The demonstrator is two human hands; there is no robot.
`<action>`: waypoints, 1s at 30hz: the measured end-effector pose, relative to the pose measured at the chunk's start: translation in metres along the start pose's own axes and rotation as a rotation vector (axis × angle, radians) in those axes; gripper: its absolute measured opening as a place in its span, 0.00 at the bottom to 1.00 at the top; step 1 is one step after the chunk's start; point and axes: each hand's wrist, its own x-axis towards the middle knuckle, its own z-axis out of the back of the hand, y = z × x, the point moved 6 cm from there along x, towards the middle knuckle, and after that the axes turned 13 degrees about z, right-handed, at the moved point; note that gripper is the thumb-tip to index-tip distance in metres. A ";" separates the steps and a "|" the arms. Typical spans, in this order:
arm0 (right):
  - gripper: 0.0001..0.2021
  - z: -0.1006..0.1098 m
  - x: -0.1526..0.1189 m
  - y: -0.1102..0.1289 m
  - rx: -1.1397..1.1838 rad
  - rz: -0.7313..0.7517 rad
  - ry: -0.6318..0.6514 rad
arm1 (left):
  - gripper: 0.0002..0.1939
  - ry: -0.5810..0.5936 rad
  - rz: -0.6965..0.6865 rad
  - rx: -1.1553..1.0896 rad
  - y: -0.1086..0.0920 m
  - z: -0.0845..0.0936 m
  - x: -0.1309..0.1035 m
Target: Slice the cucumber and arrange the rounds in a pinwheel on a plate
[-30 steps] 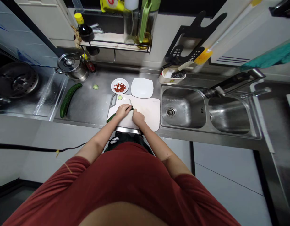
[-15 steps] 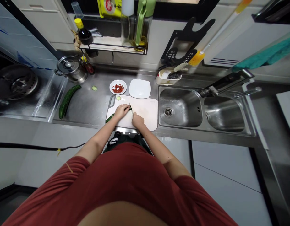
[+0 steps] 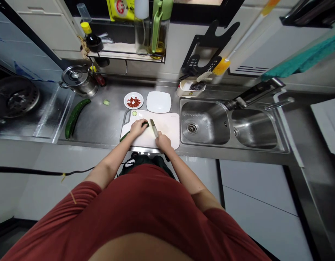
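Observation:
My left hand (image 3: 138,127) is closed over a dark green cucumber (image 3: 125,136) lying slantwise on the white cutting board (image 3: 170,125). The cucumber's cut end shows just past my fingertips; its middle is hidden under the hand. My right hand (image 3: 163,141) grips the handle of a knife (image 3: 154,128), its blade tilted flat and slightly apart from the cucumber, to the right of the cut end. A pale cucumber slice (image 3: 134,113) lies at the board's upper left corner.
Behind the board stand a white plate of chopped red pieces (image 3: 133,102) and a square white plate (image 3: 158,102). A whole cucumber (image 3: 74,117) and a cucumber end piece (image 3: 106,102) lie left. The sink (image 3: 208,123) is right; a steel pot (image 3: 79,80) stands back left.
My right hand has drawn the knife to the right, away from the cucumber, and its blade has turned flatter. My left hand stays on the cucumber. The whole view has shifted slightly.

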 end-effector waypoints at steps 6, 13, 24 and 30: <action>0.15 0.013 -0.007 -0.009 -0.129 -0.004 -0.062 | 0.14 -0.004 -0.034 0.000 0.001 -0.001 -0.001; 0.19 0.024 -0.020 -0.015 -0.314 0.053 -0.246 | 0.15 -0.110 0.089 -0.190 0.012 0.009 0.003; 0.23 0.020 -0.019 -0.032 -0.391 0.316 -0.451 | 0.23 0.274 -0.030 -0.339 -0.026 0.019 0.021; 0.21 0.031 -0.023 -0.033 -0.431 0.404 -0.527 | 0.21 0.412 0.038 -0.341 -0.025 0.012 0.024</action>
